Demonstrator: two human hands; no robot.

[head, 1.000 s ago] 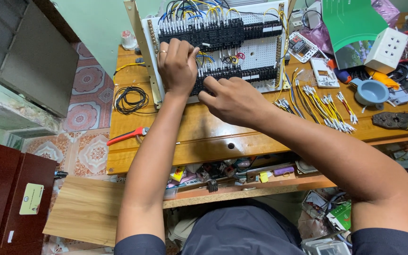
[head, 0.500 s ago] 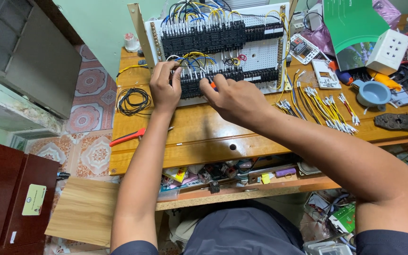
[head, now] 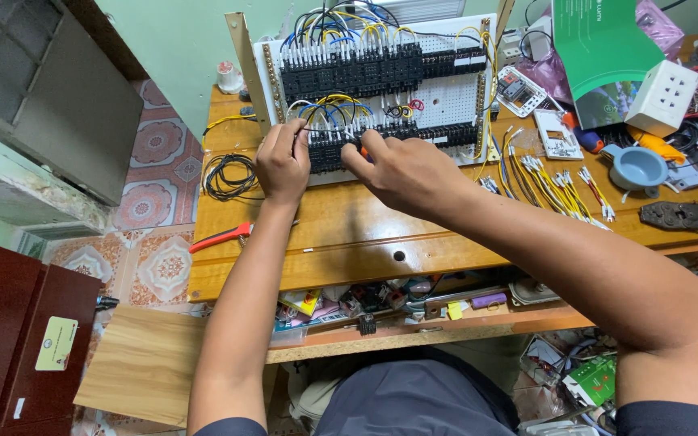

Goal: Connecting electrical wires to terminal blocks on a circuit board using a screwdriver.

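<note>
Both hands work at the lower row of black terminal blocks [head: 397, 139] on a white perforated control panel [head: 446, 101] that stands propped in the upper middle of the frame. The left hand [head: 283, 161] is curled, fingertips pinching a thin black wire [head: 329, 129] that runs right along the row. The right hand [head: 401, 168] is closed around a small tool with an orange handle [head: 363, 150] – only a sliver shows – its tip at the blocks. On the wooden tabletop [head: 349, 234], a coil of black wire [head: 230, 176] lies at the left, red-handled pliers [head: 218, 238] below it – near the tabletop's front edge. Yellow ferruled wires [head: 555, 184] fan out right of the hands, a yellow-handled crimper [head: 688, 216] at the far right
</note>
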